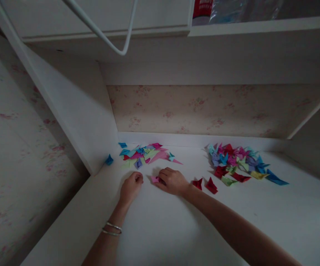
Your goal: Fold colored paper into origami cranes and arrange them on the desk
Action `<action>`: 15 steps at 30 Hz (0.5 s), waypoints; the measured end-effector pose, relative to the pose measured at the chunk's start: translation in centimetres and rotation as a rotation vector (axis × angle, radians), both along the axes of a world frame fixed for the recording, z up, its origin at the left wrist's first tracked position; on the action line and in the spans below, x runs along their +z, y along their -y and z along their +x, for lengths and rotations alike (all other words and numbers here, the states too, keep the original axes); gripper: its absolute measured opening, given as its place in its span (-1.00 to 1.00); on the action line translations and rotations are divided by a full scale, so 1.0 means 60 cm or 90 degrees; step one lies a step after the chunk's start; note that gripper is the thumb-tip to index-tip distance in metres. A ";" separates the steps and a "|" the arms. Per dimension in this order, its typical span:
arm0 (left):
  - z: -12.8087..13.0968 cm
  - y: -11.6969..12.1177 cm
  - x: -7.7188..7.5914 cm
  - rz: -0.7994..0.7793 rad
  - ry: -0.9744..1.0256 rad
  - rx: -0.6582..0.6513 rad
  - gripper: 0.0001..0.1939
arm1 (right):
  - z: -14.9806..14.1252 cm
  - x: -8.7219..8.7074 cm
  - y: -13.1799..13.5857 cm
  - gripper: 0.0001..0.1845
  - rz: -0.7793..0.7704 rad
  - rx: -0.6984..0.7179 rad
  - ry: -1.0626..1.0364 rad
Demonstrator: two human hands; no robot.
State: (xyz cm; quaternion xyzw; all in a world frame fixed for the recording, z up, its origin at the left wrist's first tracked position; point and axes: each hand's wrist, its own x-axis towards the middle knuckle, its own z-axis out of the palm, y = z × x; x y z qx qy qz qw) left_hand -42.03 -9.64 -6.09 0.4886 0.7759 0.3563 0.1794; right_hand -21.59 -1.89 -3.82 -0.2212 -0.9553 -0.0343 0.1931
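Note:
My right hand [173,181] rests low over the white desk top, its fingers closed around a small pink origami crane [154,179], which pokes out on the left side. To its left, my left hand [132,184] has its fingers curled in, and nothing shows in them. Behind both hands lies a loose pile of folded paper cranes [140,151] in blue, pink, green and purple. Two red paper cranes [211,185] lie close to my right wrist. A larger heap of coloured paper cranes [234,159] spreads farther right.
A single blue crane [109,160] sits by the left side panel [74,107]. Above the white desk [154,229] hang a cabinet and an open shelf [259,26] with a red package and clear plastic. A white curved rod [101,35] crosses the top left.

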 end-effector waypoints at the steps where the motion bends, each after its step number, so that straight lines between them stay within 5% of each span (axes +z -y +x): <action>1: 0.001 0.001 0.001 -0.004 -0.004 0.000 -0.84 | 0.000 0.000 -0.001 -0.56 -0.001 0.000 0.001; 10: 0.006 0.005 0.001 -0.006 -0.021 -0.012 -0.85 | -0.011 0.007 -0.018 -0.55 -0.036 -0.016 0.004; 15: 0.005 0.004 0.001 -0.029 -0.032 -0.017 -0.84 | -0.059 0.054 -0.064 -0.57 -0.093 -0.036 0.004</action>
